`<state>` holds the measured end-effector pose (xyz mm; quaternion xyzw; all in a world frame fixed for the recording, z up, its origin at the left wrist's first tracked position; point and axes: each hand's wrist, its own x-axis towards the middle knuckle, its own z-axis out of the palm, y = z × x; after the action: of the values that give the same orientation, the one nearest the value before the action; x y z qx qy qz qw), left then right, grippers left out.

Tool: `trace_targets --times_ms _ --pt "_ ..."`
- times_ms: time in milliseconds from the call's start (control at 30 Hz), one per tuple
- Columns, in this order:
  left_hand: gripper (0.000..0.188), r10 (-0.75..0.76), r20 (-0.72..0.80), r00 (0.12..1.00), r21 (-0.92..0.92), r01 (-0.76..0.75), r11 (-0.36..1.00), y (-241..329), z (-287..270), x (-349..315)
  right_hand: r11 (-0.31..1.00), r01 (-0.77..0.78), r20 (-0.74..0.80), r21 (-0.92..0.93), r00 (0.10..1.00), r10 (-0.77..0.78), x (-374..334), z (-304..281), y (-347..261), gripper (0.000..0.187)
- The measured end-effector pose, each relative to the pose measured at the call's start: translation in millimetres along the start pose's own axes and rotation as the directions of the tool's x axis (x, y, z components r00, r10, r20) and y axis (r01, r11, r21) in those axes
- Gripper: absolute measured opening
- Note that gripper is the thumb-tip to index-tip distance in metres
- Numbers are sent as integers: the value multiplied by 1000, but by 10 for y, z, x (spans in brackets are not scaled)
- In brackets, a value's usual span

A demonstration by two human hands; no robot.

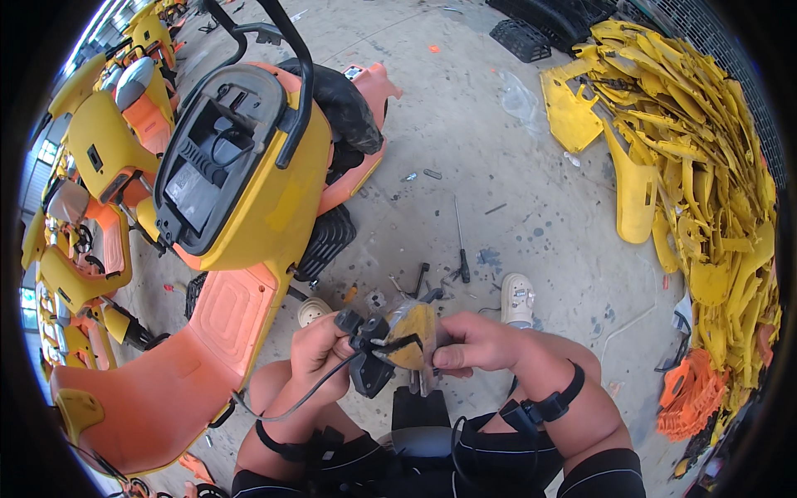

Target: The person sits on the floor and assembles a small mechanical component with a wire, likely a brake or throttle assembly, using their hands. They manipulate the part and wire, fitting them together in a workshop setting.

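A small yellow-and-black part [398, 342] with a black cable [307, 398] trailing from it, scuffed and dusty, is held above the person's lap, over the concrete floor [498, 149]. The left hand [318, 344] grips its black left end; the right hand [475, 342] pinches its right edge. A yellow-and-orange scooter [241, 207] stands just to the left; a screwdriver [461, 241] lies on the floor beyond.

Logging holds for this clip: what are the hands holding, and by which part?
Both hold one small yellow-and-black part: the left hand at its black end, where the cable leaves, the right hand at its yellow end.
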<state>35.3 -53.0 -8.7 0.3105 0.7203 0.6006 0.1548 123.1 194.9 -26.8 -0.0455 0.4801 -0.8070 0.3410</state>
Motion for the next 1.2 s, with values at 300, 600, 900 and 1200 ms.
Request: trace_targets --times_ms 300,600,900,1200 --pt "22 -224 747 626 -506 753 420 -14 -199 82 927 82 1 -366 996 -87 -124 -141 -45 42" --pt "16 -348 242 906 -637 419 646 75 92 125 990 -60 -77 -125 996 50 -93 -193 -24 41" --pt "18 -210 101 972 -610 227 759 158 215 188 999 35 -78 -24 996 -37 -64 -152 -54 43" --pt "14 -110 -187 976 -381 31 924 -2 344 169 994 64 -119 91 992 -53 -3 -61 -27 41"
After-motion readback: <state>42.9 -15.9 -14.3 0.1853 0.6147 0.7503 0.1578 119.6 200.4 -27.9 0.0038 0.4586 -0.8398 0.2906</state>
